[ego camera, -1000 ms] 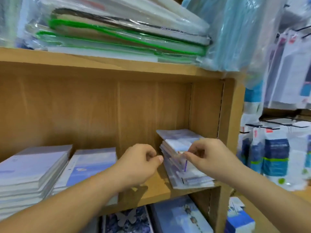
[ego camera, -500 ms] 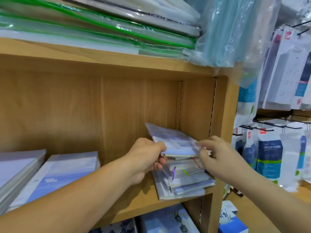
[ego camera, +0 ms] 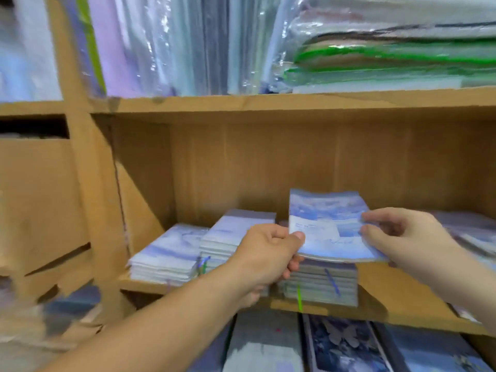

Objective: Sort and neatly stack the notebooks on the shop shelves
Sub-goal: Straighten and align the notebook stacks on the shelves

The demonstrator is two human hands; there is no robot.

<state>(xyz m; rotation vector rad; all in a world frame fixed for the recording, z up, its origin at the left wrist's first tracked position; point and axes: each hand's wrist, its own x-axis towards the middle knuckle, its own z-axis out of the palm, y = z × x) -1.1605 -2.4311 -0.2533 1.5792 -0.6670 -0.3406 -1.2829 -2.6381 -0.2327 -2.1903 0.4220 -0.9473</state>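
Both hands hold one blue-and-white notebook point(ego camera: 327, 226) between them. The left hand point(ego camera: 268, 253) pinches its left edge, thumb on the cover and fingers curled beneath. The right hand point(ego camera: 402, 237) pinches the right edge between thumb and forefinger. The notebook lies nearly flat, far edge tipped a little up, directly over the stack point(ego camera: 319, 283) that sits below the hands on the shelf board point(ego camera: 402, 304). Its near edge is at the top of that stack; whether it rests there or hangs just clear I cannot tell. Holding it by both sides looks like a way to keep it square, so that its edges line up with the pile underneath.

The left hand's fingers lie under the notebook, between it and the stack, so they would probably have to slide out sideways. Room there is tight: a taller pile point(ego camera: 236, 232) stands just left of that hand, partly hidden by it. A lower pile point(ego camera: 166, 253) lies just beyond, close against the taller one.

Thin ribbon markers point(ego camera: 332, 283), blue and green, hang down the stack's front. Right of the right hand a further pile point(ego camera: 472, 232) is too blurred to read. Above the hands the upper shelf carries plastic-wrapped goods point(ego camera: 389, 57), some green-edged. Below them a butterfly cover point(ego camera: 346, 342) shows on the lower shelf.
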